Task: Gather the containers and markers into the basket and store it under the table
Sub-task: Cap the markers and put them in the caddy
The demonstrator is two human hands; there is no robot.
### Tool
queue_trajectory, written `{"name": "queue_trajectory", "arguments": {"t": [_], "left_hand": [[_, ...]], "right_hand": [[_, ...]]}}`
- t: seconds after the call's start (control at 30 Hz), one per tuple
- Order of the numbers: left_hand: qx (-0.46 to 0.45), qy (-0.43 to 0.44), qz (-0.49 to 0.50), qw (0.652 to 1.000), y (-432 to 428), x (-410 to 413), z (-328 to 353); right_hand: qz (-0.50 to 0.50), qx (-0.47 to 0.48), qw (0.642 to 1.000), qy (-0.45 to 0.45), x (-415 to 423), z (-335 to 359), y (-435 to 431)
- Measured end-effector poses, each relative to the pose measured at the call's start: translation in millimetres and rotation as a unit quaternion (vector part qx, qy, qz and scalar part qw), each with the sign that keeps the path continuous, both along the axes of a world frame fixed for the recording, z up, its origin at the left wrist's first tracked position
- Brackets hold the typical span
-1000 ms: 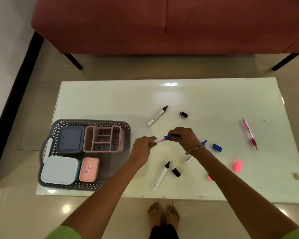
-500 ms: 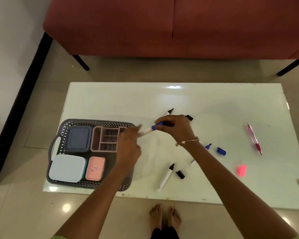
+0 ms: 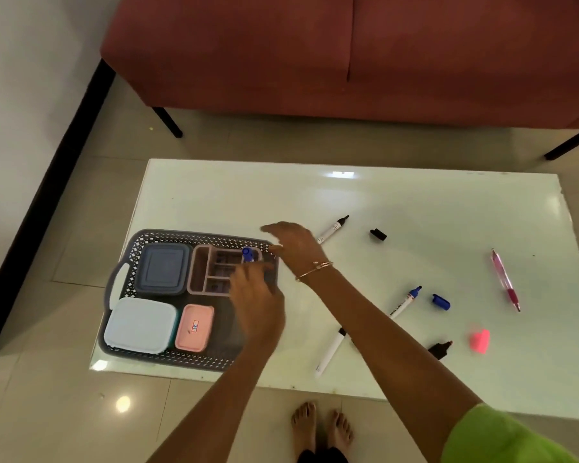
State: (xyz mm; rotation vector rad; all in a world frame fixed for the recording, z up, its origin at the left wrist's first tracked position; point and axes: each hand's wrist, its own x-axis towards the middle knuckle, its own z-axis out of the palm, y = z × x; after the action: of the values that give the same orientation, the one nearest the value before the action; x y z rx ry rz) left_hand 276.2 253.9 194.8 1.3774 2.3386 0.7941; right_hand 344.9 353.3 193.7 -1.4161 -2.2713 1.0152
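Observation:
A grey lattice basket (image 3: 194, 236) sits at the table's left end. It holds a blue-grey lidded container (image 3: 163, 268), a pink divided organiser (image 3: 201, 269), a light blue container (image 3: 140, 325) and a small pink container (image 3: 194, 327). My left hand (image 3: 256, 302) grips a blue-capped marker (image 3: 247, 254), which stands upright in the organiser's right end. My right hand (image 3: 295, 245) hovers open just right of the basket's rim, holding nothing. Loose on the table lie a black marker (image 3: 333, 228), a blue marker (image 3: 405, 302) and a white marker (image 3: 330, 353).
Scattered to the right are a black cap (image 3: 378, 234), a blue cap (image 3: 441, 302), a pink pen (image 3: 505, 279), a pink highlighter cap (image 3: 480, 340) and a dark marker stub (image 3: 440, 349). A red sofa (image 3: 348, 51) stands behind the white table (image 3: 415, 202). My bare feet show below its front edge.
Both hands moved left to the basket with the blue marker. My right hand let go of it and opened; my left hand now holds it upright in the organiser.

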Motion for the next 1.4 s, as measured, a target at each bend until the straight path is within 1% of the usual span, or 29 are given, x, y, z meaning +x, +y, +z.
{"name": "queue_trajectory", "arguments": {"t": [0.03, 0.07, 0.13, 0.2, 0.27, 0.33, 0.43, 0.53, 0.63, 0.7, 0.8, 1.0, 1.2, 1.33, 1.4], "left_hand": [[-0.009, 0.003, -0.046, 0.999, 5.1, 8.5, -2.9], [-0.022, 0.004, -0.090, 0.996, 13.2, 16.7, -7.5], [-0.056, 0.016, -0.161, 0.985, 34.1, 32.9, -20.8], [-0.102, 0.029, -0.211, 0.972, 58.2, 50.4, -42.4], [-0.138, 0.043, -0.232, 0.962, 80.7, 64.8, -66.7], [-0.151, 0.061, -0.225, 0.961, 99.3, 74.0, -88.0], [-0.165, 0.094, -0.194, 0.962, 118.5, 80.4, -110.9], [-0.174, 0.114, -0.174, 0.963, 125.2, 78.1, -122.4], [-0.174, 0.127, -0.179, 0.960, 127.9, 73.8, -126.2], [-0.170, 0.111, -0.186, 0.961, 128.1, 71.9, -123.6], [-0.157, 0.054, -0.206, 0.964, 121.0, 70.0, -114.0], [-0.130, 0.001, -0.244, 0.961, 108.8, 65.9, -81.4], [-0.131, 0.010, -0.264, 0.956, 103.4, 61.9, -62.0], [-0.130, 0.021, -0.288, 0.949, 95.9, 60.8, -55.8], [-0.126, 0.018, -0.295, 0.947, 92.4, 61.8, -54.1]], "right_hand": [[-0.064, -0.013, 0.998, 0.024, 18.0, -3.0, 3.5], [-0.129, -0.023, 0.991, 0.030, 39.9, -8.8, 8.2], [-0.229, -0.035, 0.973, -0.016, 88.2, -25.3, 16.5], [-0.288, -0.046, 0.954, -0.075, 132.0, -47.8, 25.1], [-0.313, -0.066, 0.940, -0.122, 160.1, -72.3, 32.3], [-0.317, -0.083, 0.933, -0.147, 172.6, -91.6, 37.5], [-0.328, -0.082, 0.929, -0.147, 178.5, -112.1, 42.7], [-0.318, -0.064, 0.934, -0.148, 181.3, -120.5, 43.5], [-0.293, -0.052, 0.943, -0.146, 184.6, -120.7, 43.4], [-0.292, -0.044, 0.948, -0.119, 185.6, -114.9, 44.5], [-0.302, -0.046, 0.949, -0.075, 183.0, -101.6, 45.0], [-0.259, -0.051, 0.961, -0.086, 177.3, -75.2, 40.1], [-0.225, -0.050, 0.966, -0.120, 172.1, -57.6, 31.2], [-0.236, -0.045, 0.964, -0.112, 173.3, -52.1, 24.7], [-0.218, -0.051, 0.967, -0.122, 172.2, -51.7, 21.2]]}}
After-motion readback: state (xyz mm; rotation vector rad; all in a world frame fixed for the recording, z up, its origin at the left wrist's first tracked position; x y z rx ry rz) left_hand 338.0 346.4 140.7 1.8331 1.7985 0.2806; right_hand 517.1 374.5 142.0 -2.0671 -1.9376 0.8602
